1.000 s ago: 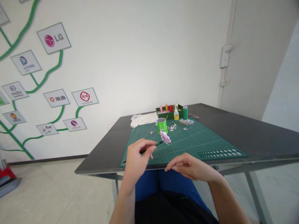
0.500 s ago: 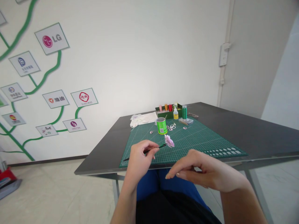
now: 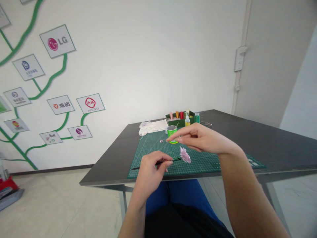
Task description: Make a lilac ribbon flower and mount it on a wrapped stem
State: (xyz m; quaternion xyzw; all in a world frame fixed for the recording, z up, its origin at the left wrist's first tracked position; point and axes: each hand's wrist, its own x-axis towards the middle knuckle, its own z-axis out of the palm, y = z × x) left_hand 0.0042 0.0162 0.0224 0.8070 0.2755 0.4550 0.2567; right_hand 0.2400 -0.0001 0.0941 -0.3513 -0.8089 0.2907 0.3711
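My left hand (image 3: 155, 168) is closed in a pinch around the thin dark stem of a pale pink artificial flower (image 3: 185, 155). The blossom points right, and a green stretch of stem (image 3: 176, 159) shows just below it. The stem's dark tail sticks out on the left of the hand. My right hand (image 3: 198, 138) hovers above the blossom, its fingers drawn together and pointing left. Whatever lies between its fingertips is too thin or hidden to make out. Behind these fingertips stands a bright green can (image 3: 170, 130), partly covered by the hand.
A green cutting mat (image 3: 146, 153) covers part of the dark table (image 3: 111, 155). Toward the back are a box (image 3: 170, 121) with thread spools, a white glue bottle (image 3: 187, 120), a green spool (image 3: 197, 118) and white paper (image 3: 158, 125). A small pinkish piece (image 3: 161, 141) lies on the mat.
My right hand has risen from below the table's front edge to above the flower. My left hand still pinches the stem; the blossom has shifted slightly right and down.
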